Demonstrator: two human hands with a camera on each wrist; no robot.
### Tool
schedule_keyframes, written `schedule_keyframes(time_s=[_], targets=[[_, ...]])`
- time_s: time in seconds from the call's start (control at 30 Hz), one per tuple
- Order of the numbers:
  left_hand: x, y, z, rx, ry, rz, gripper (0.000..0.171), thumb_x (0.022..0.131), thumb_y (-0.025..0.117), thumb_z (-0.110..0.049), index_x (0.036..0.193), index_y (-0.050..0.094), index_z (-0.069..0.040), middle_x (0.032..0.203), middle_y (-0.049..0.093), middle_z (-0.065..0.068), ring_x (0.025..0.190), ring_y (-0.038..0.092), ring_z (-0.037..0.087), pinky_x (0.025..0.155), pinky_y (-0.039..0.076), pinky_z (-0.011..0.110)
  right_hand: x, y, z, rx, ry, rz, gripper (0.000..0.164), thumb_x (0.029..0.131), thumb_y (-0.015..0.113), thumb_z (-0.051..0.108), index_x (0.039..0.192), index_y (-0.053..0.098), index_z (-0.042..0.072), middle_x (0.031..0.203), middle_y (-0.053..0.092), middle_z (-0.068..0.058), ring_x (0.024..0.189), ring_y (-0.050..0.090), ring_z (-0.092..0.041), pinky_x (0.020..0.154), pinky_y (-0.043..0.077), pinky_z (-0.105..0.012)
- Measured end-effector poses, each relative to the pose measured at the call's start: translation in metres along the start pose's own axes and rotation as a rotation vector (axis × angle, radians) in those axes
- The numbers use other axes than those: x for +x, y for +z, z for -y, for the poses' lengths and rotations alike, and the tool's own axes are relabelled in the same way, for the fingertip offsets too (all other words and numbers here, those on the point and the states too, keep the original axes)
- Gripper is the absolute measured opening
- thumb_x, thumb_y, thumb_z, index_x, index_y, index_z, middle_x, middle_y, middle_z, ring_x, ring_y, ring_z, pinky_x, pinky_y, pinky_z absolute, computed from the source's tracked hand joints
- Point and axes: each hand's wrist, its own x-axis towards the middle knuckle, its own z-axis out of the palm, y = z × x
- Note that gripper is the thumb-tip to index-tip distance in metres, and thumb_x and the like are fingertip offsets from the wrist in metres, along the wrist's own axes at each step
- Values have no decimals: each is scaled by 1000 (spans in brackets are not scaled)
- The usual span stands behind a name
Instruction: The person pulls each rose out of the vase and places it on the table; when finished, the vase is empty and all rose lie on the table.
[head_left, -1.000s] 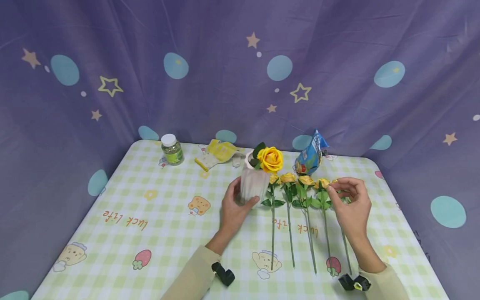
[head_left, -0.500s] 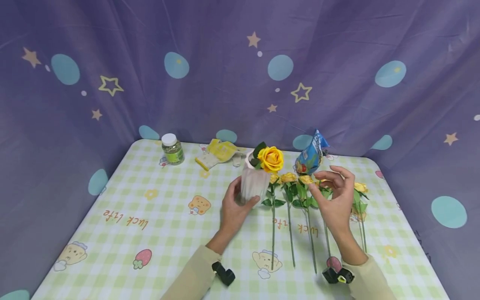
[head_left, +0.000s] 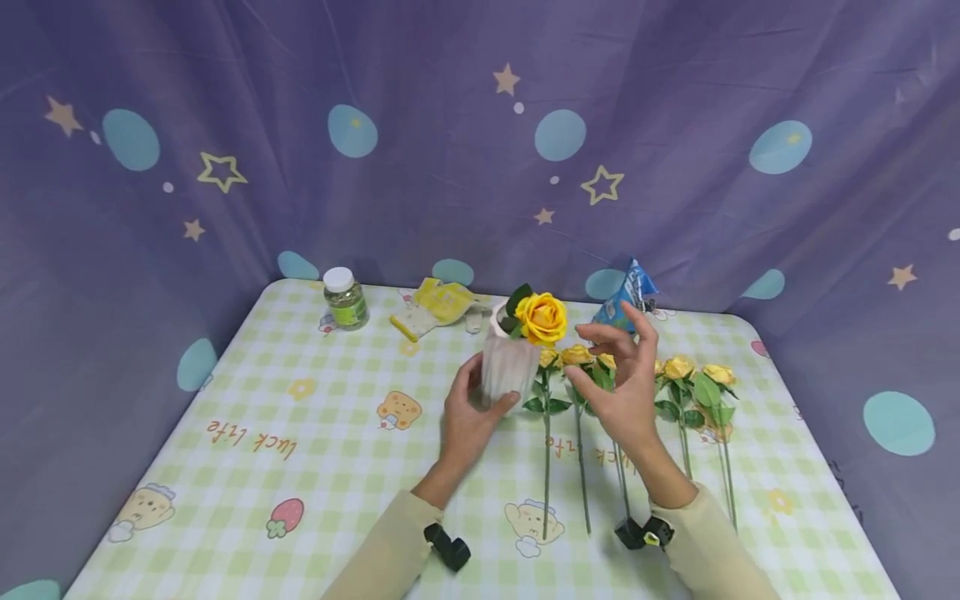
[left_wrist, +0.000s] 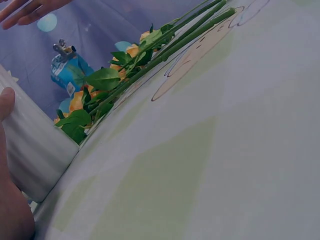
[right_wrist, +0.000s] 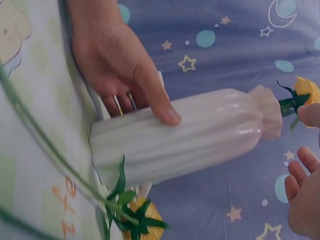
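My left hand (head_left: pixel 468 417) grips the pale ribbed vase (head_left: pixel 508 367) low on its body, thumb across the near side. A yellow rose (head_left: pixel 542 319) stands in the vase, its bloom leaning right over the rim. To the right lies a row of several long-stemmed yellow roses (head_left: pixel 576 355), blooms toward the back. Over this row hovers my right hand (head_left: pixel 622 383), fingers loosely bent and apart, holding nothing; it hides part of the blooms and stems. In the right wrist view, its fingers (right_wrist: pixel 306 200) appear near the vase's mouth without touching it.
A lidded glass jar (head_left: pixel 345 300) stands at the back left. Beside it lies a yellow-and-white glove-like cloth (head_left: pixel 438 307). Behind my right hand is a clipped blue snack bag (head_left: pixel 622 300). The checked tablecloth (head_left: pixel 247 383) reaches to a purple curtain (head_left: pixel 450 192).
My right hand has travelled left and slightly up over the row, uncovering the rightmost roses. My left hand and the vase stay put.
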Motion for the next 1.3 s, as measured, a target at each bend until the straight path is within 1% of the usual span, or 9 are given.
schedule_keyframes(time_s=[0.13, 0.23, 0.37, 0.5, 0.67, 0.9, 0.97, 1.17, 1.3], targets=[[0, 1, 0, -2, -3, 1, 86, 89, 96, -34, 162, 53, -20, 158, 62, 5, 145, 58, 29, 125, 42, 55, 2, 11, 0, 5, 33, 6, 97, 97, 85, 3, 172, 22, 3, 140, 71, -6, 129, 64, -21, 107, 49, -36], [0, 2, 1, -9, 0, 2, 87, 88, 96, -34, 162, 53, -20, 157, 62, 5, 145, 59, 29, 126, 42, 55, 3, 16, 1, -11, 56, 21, 101, 96, 84, -2, 174, 21, 6, 145, 68, -1, 130, 63, -20, 110, 48, -37], [0, 3, 2, -6, 5, 4, 87, 88, 96, -36, 162, 53, -20, 157, 63, 5, 145, 59, 30, 125, 42, 56, 3, 23, 0, -23, 78, 38, 105, 95, 82, -7, 177, 18, 8, 150, 65, 4, 130, 61, -18, 115, 45, -34], [0, 3, 3, -2, 11, 5, 86, 89, 96, -36, 162, 53, -19, 157, 63, 6, 145, 59, 30, 126, 42, 55, 6, 28, -2, 13, 90, 48, 106, 96, 81, -5, 178, 15, 10, 153, 65, 3, 137, 59, -18, 117, 43, -34], [0, 2, 4, -9, 28, 0, 85, 89, 96, -34, 161, 54, -18, 157, 62, 6, 146, 59, 31, 126, 42, 56, 12, 36, -4, 68, 105, 77, 106, 98, 80, -3, 179, 13, 13, 157, 63, -2, 147, 56, -21, 120, 45, -34], [1, 1, 3, -15, 27, 3, 85, 89, 96, -33, 161, 54, -18, 156, 63, 7, 145, 59, 31, 125, 43, 56, 19, 46, -6, 75, 127, 64, 99, 98, 73, -9, 178, 19, 15, 149, 65, -2, 140, 60, -21, 121, 46, -37], [1, 1, 2, -20, 31, 1, 84, 89, 96, -32, 161, 54, -18, 155, 63, 7, 145, 59, 32, 125, 43, 57, 21, 48, -6, 71, 136, 55, 96, 99, 72, -10, 177, 21, 13, 150, 65, 0, 140, 60, -20, 121, 46, -37], [0, 2, 2, -33, 43, -3, 81, 91, 95, -27, 160, 54, -16, 154, 64, 10, 144, 60, 34, 124, 44, 59, 24, 50, -8, 58, 139, 6, 87, 94, 69, -20, 170, 35, 2, 138, 72, 6, 133, 64, -16, 118, 48, -34], [1, 1, 2, -36, 35, -8, 81, 91, 95, -26, 160, 55, -16, 155, 64, 10, 144, 60, 33, 125, 43, 58, 27, 53, -8, 50, 156, -7, 84, 92, 72, -20, 167, 41, 1, 135, 74, 7, 130, 67, -15, 117, 50, -34]])
